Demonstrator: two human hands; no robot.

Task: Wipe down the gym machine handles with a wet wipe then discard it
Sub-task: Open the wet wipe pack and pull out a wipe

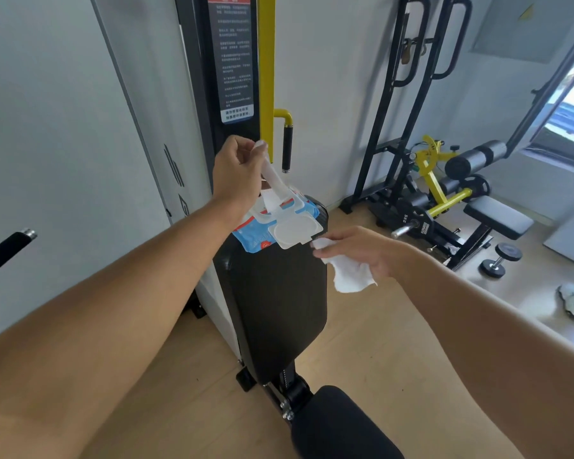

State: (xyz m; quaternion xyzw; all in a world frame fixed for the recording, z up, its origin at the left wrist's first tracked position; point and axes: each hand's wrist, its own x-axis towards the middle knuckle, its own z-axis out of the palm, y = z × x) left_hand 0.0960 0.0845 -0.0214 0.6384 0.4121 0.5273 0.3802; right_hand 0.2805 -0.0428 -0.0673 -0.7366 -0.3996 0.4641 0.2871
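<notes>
A blue wet-wipe pack [257, 235] with its white lid [295, 231] flipped open lies on top of the black backrest pad [279, 299]. My left hand [236, 170] pinches a white wipe [272, 182] that stretches up out of the pack's opening. My right hand [362, 250], just right of the pack, holds a crumpled white wipe [348, 274]. Behind the pack hangs a black-gripped handle [286, 147] on a yellow bracket. Another black handle [4, 253] pokes in at the left edge.
The machine's yellow upright [267, 71] and black label panel [234, 58] rise behind the pad. A black seat [342, 425] sits below. At the right stand a black rack [408, 104], a yellow-and-black bench machine [444, 197] and a dumbbell [501, 260] on the wooden floor.
</notes>
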